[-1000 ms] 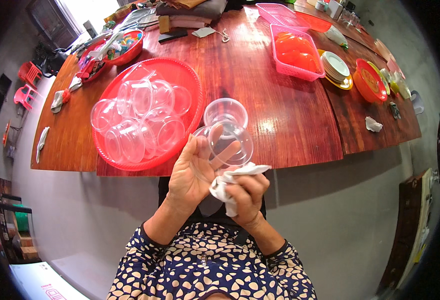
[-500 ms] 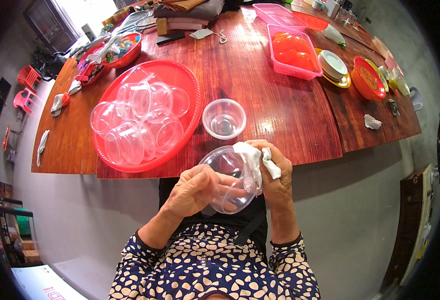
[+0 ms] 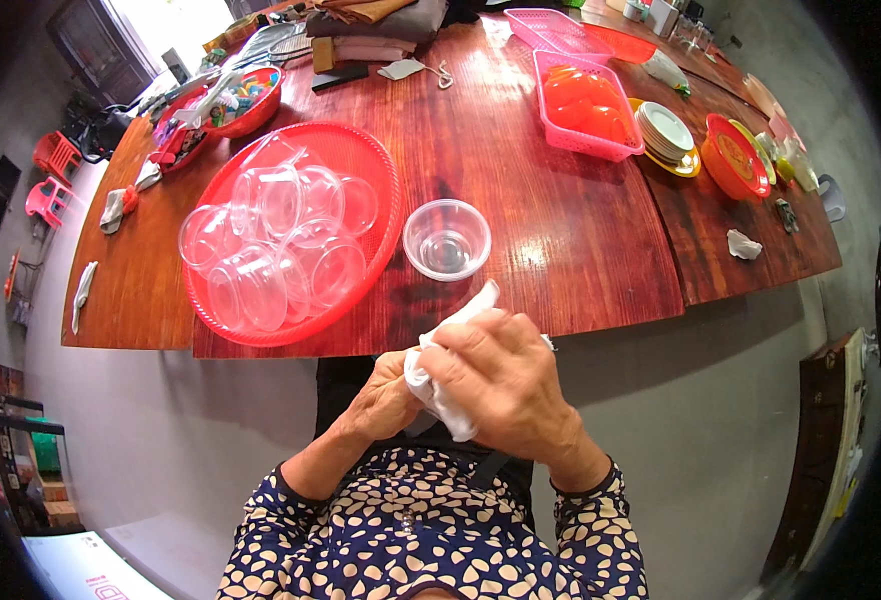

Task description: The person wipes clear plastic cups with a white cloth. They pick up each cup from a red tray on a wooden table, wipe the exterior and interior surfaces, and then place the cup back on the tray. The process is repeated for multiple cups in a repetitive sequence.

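Over my lap, just in front of the table edge, my two hands come together around a crumpled white cloth [image 3: 444, 402]. My right hand [image 3: 508, 382] is closed on the cloth, its fingers slightly smeared by motion. My left hand [image 3: 384, 394] is curled behind and beside it; the clear plastic bowl it gripped a moment earlier is now covered by cloth and fingers. Beyond my hands, a clear plastic bowl [image 3: 447, 274] stands upright on the table. To its left, several clear plastic bowls [image 3: 282, 200] lie piled and tilted in a round red tray [image 3: 385, 190].
The wooden table [image 3: 600, 255] also bears a pink basket with orange-red items [image 3: 585, 105], stacked white plates [image 3: 666, 132] and a red basin [image 3: 736, 158] at right. Red baskets of small things [image 3: 250, 105] and folded cloths [image 3: 390, 30] lie farther off.
My right hand has moved left with the cloth, across the front of my left hand. The held bowl, visible before, has gone out of sight behind them.
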